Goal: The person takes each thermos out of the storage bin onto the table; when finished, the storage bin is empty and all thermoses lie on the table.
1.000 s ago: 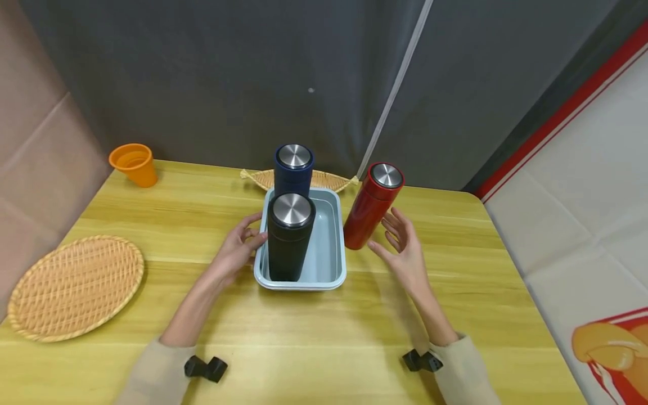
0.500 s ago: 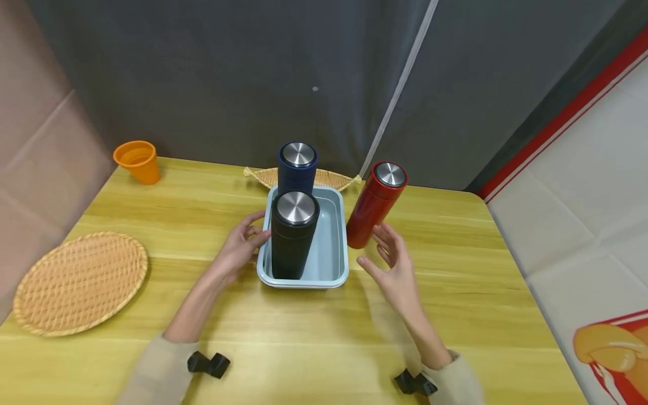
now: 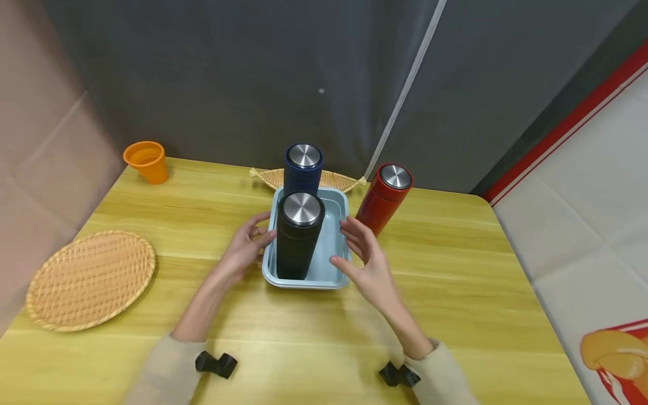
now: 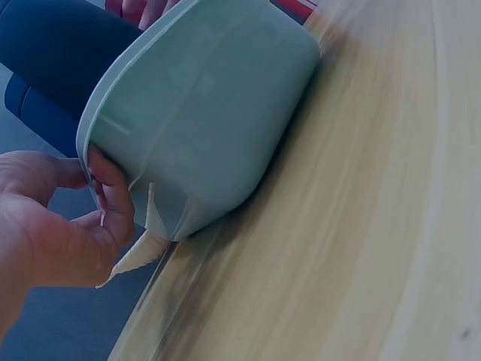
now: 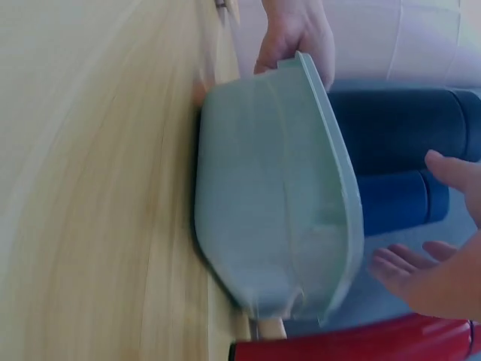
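Note:
A light blue plastic tub (image 3: 332, 270) holds two thermos bottles. The black thermos (image 3: 296, 250) stands toward its near left, with the dark blue thermos (image 3: 302, 179) behind, its lower part hidden. On the tub's left side my left hand (image 3: 243, 247) grips the rim, thumb above and fingers curled beneath, as the left wrist view shows (image 4: 56, 218). My right hand (image 3: 372, 273) is at the right rim, fingers apart and holding nothing; the right wrist view shows it beside the rim. To the right of the tub stands a red thermos (image 3: 383, 199), its base partly behind that hand.
Behind the tub lies a boat-shaped woven basket (image 3: 336, 180). An orange cup (image 3: 148, 163) stands at the table's back left corner. A flat oval wicker tray (image 3: 91, 280) lies at the left. The wooden table (image 3: 304, 343) ends at a dark curtain (image 3: 228, 84).
My right hand has moved left, away from the red thermos, to the tub's right rim. My left hand keeps its grip on the tub. The whole head view has shifted slightly.

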The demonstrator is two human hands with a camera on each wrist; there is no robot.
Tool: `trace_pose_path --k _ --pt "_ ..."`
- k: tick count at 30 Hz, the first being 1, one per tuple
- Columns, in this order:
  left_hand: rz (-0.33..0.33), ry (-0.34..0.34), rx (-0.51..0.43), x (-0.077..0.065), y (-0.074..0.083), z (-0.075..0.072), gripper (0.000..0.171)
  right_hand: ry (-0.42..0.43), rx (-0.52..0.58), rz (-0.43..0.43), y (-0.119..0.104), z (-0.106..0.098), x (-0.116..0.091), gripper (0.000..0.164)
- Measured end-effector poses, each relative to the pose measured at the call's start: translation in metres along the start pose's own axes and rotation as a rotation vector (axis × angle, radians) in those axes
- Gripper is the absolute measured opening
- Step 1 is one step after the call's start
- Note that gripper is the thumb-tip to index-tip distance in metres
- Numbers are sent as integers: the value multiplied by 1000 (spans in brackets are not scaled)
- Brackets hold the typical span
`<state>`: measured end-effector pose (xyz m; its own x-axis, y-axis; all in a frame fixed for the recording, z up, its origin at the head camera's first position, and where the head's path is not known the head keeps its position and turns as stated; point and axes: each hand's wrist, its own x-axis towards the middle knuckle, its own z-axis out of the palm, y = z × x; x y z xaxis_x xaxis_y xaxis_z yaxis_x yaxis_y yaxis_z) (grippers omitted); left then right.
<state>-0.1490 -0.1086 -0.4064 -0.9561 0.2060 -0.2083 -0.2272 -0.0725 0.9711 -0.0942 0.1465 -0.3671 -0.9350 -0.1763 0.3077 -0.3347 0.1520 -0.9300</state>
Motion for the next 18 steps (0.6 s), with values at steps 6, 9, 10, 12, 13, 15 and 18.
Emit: trace_pose_path --k 6,9,10,12,13,15,18 --pt "-17 43 -14 -3 -1 3 49 -81 13 1 3 22 10 75" --pt "-21 54 -17 -5 -1 3 48 -83 12 14 2 31 14 76" --pt "-21 61 -17 -6 -1 2 48 -81 10 19 1 34 15 76" --pt "-15 74 -12 -9 -1 1 47 -82 5 29 0 38 17 77" --pt "-10 80 -6 -11 0 1 48 -85 4 37 0 40 18 77" --pt "6 82 11 -15 0 1 48 -86 -10 57 -1 43 20 78" --pt "28 71 35 -23 0 0 48 -98 -25 78 -6 46 21 78"
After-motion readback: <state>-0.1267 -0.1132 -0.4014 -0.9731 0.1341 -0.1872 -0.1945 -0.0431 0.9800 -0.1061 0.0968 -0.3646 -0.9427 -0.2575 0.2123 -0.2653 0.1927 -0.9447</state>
